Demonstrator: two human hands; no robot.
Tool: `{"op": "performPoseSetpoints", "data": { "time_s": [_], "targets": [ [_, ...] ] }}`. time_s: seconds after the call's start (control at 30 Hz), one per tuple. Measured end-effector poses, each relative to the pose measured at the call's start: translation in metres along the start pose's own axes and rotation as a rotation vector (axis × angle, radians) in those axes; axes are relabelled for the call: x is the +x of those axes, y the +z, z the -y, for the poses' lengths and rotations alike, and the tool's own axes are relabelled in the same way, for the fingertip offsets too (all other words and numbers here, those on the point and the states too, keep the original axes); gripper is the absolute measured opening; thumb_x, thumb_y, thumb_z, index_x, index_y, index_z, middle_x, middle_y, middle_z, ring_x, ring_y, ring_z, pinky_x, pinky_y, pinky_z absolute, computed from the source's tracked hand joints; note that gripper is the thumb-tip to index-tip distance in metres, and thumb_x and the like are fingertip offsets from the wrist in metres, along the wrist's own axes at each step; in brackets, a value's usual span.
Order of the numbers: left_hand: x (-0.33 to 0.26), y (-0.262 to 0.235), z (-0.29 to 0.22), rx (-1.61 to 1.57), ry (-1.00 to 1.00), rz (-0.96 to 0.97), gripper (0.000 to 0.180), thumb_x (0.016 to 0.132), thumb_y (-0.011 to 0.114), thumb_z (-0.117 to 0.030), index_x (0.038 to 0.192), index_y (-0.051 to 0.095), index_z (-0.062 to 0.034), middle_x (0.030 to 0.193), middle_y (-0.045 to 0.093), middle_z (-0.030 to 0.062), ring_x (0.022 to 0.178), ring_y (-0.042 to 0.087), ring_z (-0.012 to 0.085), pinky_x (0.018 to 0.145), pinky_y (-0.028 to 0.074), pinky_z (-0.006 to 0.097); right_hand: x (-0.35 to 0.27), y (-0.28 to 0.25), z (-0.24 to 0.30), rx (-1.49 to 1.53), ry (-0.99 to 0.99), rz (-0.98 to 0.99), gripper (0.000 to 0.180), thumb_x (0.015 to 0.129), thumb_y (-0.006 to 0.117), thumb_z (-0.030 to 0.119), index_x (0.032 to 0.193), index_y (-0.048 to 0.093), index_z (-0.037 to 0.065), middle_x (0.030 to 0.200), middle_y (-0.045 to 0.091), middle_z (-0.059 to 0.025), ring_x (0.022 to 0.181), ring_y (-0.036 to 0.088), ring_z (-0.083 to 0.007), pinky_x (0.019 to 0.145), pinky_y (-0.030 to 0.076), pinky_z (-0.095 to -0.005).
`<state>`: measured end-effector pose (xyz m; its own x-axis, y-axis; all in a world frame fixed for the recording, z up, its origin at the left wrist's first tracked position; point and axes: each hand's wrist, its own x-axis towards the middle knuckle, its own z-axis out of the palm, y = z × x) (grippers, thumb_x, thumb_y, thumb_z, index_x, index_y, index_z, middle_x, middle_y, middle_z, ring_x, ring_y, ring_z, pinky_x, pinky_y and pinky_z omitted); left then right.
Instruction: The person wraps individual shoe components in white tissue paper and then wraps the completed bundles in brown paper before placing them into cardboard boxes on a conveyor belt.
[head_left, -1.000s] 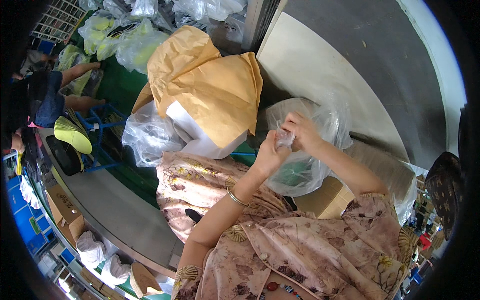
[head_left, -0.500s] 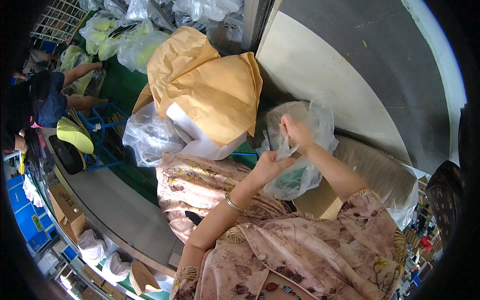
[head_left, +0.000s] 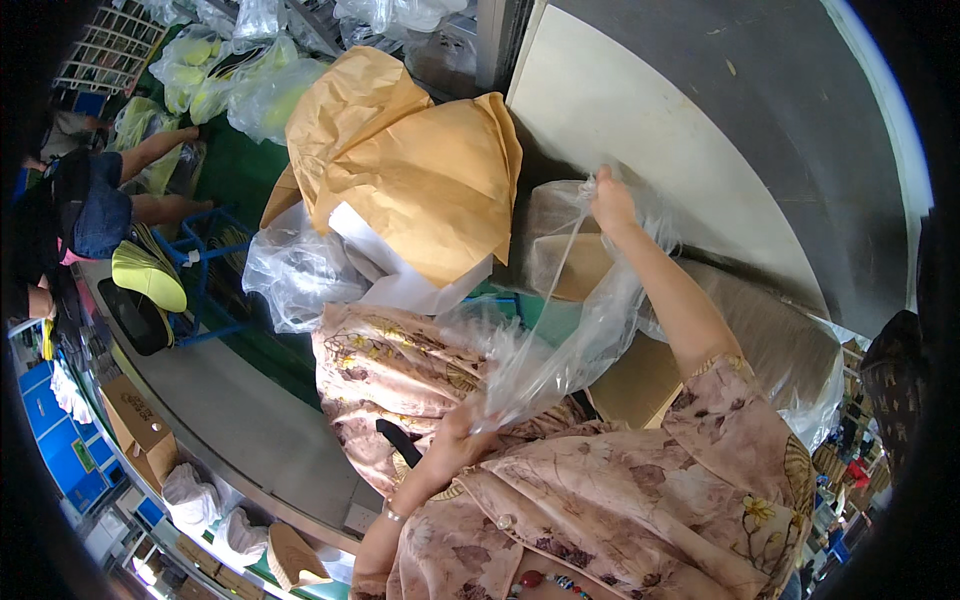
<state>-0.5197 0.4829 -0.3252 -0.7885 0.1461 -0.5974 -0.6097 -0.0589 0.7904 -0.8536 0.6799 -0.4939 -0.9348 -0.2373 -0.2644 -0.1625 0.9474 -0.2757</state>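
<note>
A clear plastic bag point(head_left: 590, 335) is stretched open between my two hands over my lap. My right hand point(head_left: 612, 205) pinches one side of its rim, up and away from me. Close to my body, my left hand point(head_left: 460, 437) is closed on the near side of the same bag. Through the film I see cardboard and a green surface below. Just beyond my lap, a large crumpled brown paper sheet point(head_left: 420, 180) lies over white paper point(head_left: 410, 290) and another clear plastic bag point(head_left: 300, 270).
A grey work surface with a pale side panel point(head_left: 640, 140) rises on the right. Plastic-wrapped cardboard point(head_left: 750, 320) stands beside it. Left are a blue rack point(head_left: 205, 245), yellow-green insole-like pieces point(head_left: 148, 275) and a long grey bench point(head_left: 240, 400). Another person point(head_left: 100, 190) is at the far left.
My hands have moved from close together to far apart, the left toward my body and the right away. The bunched plastic bag is now spread wide between them.
</note>
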Motion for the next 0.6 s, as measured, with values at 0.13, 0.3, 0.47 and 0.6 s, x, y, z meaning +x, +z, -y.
{"op": "performPoseSetpoints", "data": {
  "time_s": [0.13,0.3,0.47,0.6],
  "targets": [
    [-0.059,0.002,0.059,-0.31,-0.17,-0.175,0.031,0.085,0.055,-0.001,0.116,0.054,-0.0004,0.108,0.058,0.0089,0.097,0.054,0.0146,0.086,0.042,0.025,0.011,0.006,0.004,-0.044,0.038,0.001,0.037,0.077,0.05,0.005,0.112,0.042,-0.005,0.083,0.062,-0.0228,0.083,0.06,-0.039,0.073,0.047,-0.0472],
    [-0.077,-0.025,0.008,-0.15,-0.008,0.007,0.055,0.075,0.064,-0.003,0.127,0.046,-0.0029,0.129,0.044,0.0128,0.118,0.041,0.0229,0.1,0.031,0.034,0.03,0.015,0.026,0.261,0.066,-0.015,0.031,0.081,0.05,0.01,0.108,0.047,-0.006,0.093,0.06,-0.0244,0.093,0.057,-0.0386,0.081,0.045,-0.0447],
    [-0.017,-0.091,-0.082,0.461,0.437,-0.453,0.083,0.068,0.076,-0.016,0.134,0.031,0.0049,0.138,0.033,0.0181,0.129,0.031,0.0269,0.107,0.023,0.039,0.019,-0.02,0.039,0.492,-0.105,0.239,0.023,0.085,0.05,0.019,0.094,0.056,-0.001,0.093,0.062,-0.0163,0.091,0.058,-0.0295,0.081,0.044,-0.0372],
    [0.13,-0.029,-0.079,0.497,0.345,-0.5,0.031,0.083,0.062,-0.014,0.109,0.054,0.0006,0.097,0.062,0.0134,0.085,0.06,0.0245,0.075,0.05,0.037,-0.002,-0.03,0.037,0.659,-0.195,0.276,0.024,0.087,0.045,0.021,0.084,0.056,0.0,0.078,0.059,-0.0123,0.076,0.055,-0.0239,0.072,0.045,-0.0346]
  ]
}}
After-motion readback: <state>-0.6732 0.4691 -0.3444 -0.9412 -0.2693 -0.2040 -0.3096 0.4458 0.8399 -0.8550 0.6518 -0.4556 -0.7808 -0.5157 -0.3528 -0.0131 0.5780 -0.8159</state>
